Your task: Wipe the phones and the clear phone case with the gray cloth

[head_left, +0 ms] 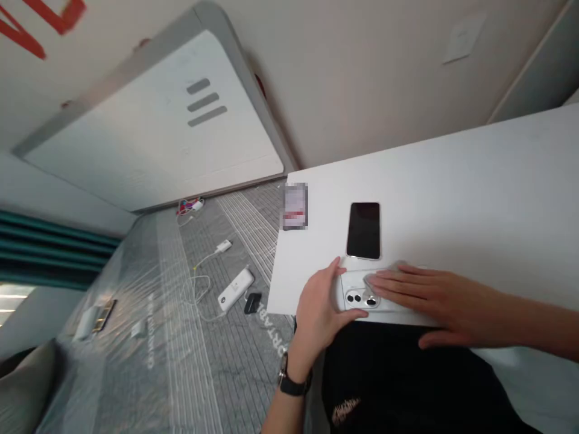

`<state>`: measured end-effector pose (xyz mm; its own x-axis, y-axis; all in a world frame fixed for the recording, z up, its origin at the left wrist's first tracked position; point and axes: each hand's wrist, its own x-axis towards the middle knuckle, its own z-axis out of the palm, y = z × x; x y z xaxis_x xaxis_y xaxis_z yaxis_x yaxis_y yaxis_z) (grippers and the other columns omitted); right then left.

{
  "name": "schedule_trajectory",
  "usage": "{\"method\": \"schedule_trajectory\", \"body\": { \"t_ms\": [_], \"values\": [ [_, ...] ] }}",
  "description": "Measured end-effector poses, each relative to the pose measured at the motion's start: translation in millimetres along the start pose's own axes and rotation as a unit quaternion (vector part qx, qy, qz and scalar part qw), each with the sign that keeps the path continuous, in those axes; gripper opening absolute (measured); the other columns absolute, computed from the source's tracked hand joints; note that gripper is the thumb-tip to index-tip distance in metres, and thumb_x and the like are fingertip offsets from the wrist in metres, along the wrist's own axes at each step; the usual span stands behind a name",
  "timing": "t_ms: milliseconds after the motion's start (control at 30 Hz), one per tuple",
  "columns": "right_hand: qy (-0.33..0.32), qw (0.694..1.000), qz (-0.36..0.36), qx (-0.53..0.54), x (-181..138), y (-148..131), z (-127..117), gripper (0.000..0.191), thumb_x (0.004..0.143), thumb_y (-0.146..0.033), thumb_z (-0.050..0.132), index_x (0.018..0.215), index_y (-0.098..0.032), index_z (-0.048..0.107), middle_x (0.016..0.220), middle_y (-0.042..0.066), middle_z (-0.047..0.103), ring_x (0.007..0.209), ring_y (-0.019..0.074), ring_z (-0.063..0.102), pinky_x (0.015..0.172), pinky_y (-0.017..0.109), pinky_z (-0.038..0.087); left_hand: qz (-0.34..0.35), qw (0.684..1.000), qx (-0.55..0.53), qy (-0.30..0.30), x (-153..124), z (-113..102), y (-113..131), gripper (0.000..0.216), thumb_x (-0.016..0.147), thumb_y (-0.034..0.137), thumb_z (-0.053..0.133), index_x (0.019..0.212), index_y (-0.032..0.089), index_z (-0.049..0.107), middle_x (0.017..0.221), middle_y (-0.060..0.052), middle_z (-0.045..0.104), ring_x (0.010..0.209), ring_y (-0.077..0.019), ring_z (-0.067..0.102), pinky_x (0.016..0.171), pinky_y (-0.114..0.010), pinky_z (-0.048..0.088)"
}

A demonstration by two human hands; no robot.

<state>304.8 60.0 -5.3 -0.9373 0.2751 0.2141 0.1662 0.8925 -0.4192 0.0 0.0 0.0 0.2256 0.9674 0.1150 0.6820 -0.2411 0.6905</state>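
A white phone (352, 283) lies back side up along the table's near edge, its camera lenses toward the left. My left hand (319, 307) grips its left end, the thumb along the near edge and the fingers at the far edge. My right hand (423, 289) lies over the phone's back, fingers straight and together, pressing a thin greyish cloth (398, 264) against it. The right part of the phone is hidden under this hand. Just beyond them, a second phone (364, 230) rests with its dark screen up.
A small blurred packet (295, 206) sits at the left edge of the white table (461, 199). Left of the table, a plastic-covered mattress (181, 349) bears a white power bank (236, 289), a cable and a small black object (252, 303). A white headboard panel (158, 126) stands behind.
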Motion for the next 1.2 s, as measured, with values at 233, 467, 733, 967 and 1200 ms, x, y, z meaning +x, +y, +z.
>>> {"method": "schedule_trajectory", "body": {
  "t_ms": [233, 467, 733, 967, 1200],
  "values": [
    [0.007, 1.000, -0.007, -0.028, 16.2, -0.4, 2.4, 0.100, 0.100, -0.067, 0.064, 0.173, -0.017, 0.018, 0.172, 0.012, 0.039, 0.157, 0.0288, 0.042, 0.132, 0.050, 0.033, 0.009, 1.000, 0.004, 0.005, 1.6, 1.8, 3.2, 0.119, 0.071, 0.062, 0.094, 0.165, 0.037, 0.026, 0.143, -0.005, 0.069, 0.128, -0.0314, 0.066, 0.112, -0.053, 0.051],
    [-0.030, 0.998, -0.047, -0.035, 28.9, 10.5, -2.5, 0.100, 0.102, -0.071, 0.058, 0.173, -0.015, 0.017, 0.173, 0.009, 0.036, 0.160, 0.0237, 0.037, 0.137, 0.043, 0.020, 0.010, 1.000, 0.012, 0.008, 1.2, 0.8, 4.6, 0.122, 0.070, 0.056, 0.098, 0.165, 0.036, 0.026, 0.143, -0.007, 0.068, 0.131, -0.0320, 0.065, 0.113, -0.052, 0.051],
    [-0.001, 0.995, 0.000, -0.100, -19.2, -6.6, -14.7, 0.095, 0.101, -0.069, 0.059, 0.170, -0.011, 0.029, 0.169, 0.012, 0.042, 0.154, 0.0277, 0.047, 0.136, 0.041, 0.023, 0.001, 1.000, 0.013, -0.002, 4.1, -0.4, 6.0, 0.124, 0.067, 0.051, 0.102, 0.163, 0.039, 0.026, 0.142, -0.004, 0.069, 0.129, -0.0322, 0.066, 0.112, -0.054, 0.050],
    [-0.016, 0.996, -0.069, -0.045, 46.4, 4.9, 3.7, 0.108, 0.096, -0.084, 0.054, 0.170, -0.010, 0.027, 0.175, 0.011, 0.031, 0.163, 0.0275, 0.030, 0.138, 0.044, 0.011, 0.003, 1.000, 0.018, -0.007, 3.6, -1.5, 6.7, 0.116, 0.072, 0.060, 0.096, 0.163, 0.034, 0.028, 0.141, -0.008, 0.068, 0.129, -0.0316, 0.066, 0.113, -0.052, 0.052],
    [-0.024, 0.998, -0.040, -0.033, -21.2, 4.7, -16.9, 0.096, 0.098, -0.059, 0.069, 0.172, -0.017, 0.025, 0.166, 0.008, 0.048, 0.149, 0.0276, 0.053, 0.125, 0.039, 0.046, 0.010, 1.000, 0.028, -0.003, 5.1, -1.5, 8.7, 0.116, 0.068, 0.056, 0.100, 0.160, 0.032, 0.033, 0.139, -0.007, 0.069, 0.129, -0.0320, 0.066, 0.111, -0.049, 0.051]
  ]
}}
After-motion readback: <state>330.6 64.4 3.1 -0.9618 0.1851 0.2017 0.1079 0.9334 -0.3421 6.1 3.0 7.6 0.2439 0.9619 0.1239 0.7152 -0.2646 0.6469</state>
